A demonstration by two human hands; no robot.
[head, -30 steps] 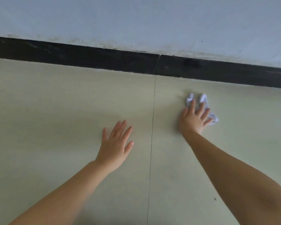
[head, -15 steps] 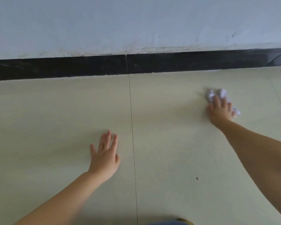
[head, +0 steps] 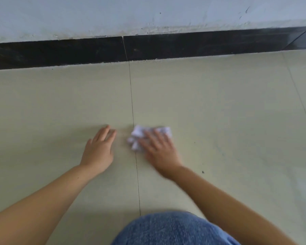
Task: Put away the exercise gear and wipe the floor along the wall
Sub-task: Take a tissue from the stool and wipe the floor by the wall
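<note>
A crumpled white cloth (head: 137,137) lies on the pale beige tiled floor (head: 219,112), right on a tile joint. My right hand (head: 159,149) presses down on the cloth with fingers spread over it; the hand is blurred by motion. My left hand (head: 100,151) rests flat on the floor just left of the joint, fingers together, holding nothing. No exercise gear is in view.
A black skirting strip (head: 184,45) runs along the foot of the white wall (head: 148,13) beyond the hands. A small dark speck (head: 203,172) lies on the tile right of my right forearm. My denim-clad knee (head: 173,230) is at the bottom edge.
My right hand has swept the cloth from near the skirting on the right back toward me and left, to the tile joint. My left hand stays planted on the floor. My knee has come into view.
</note>
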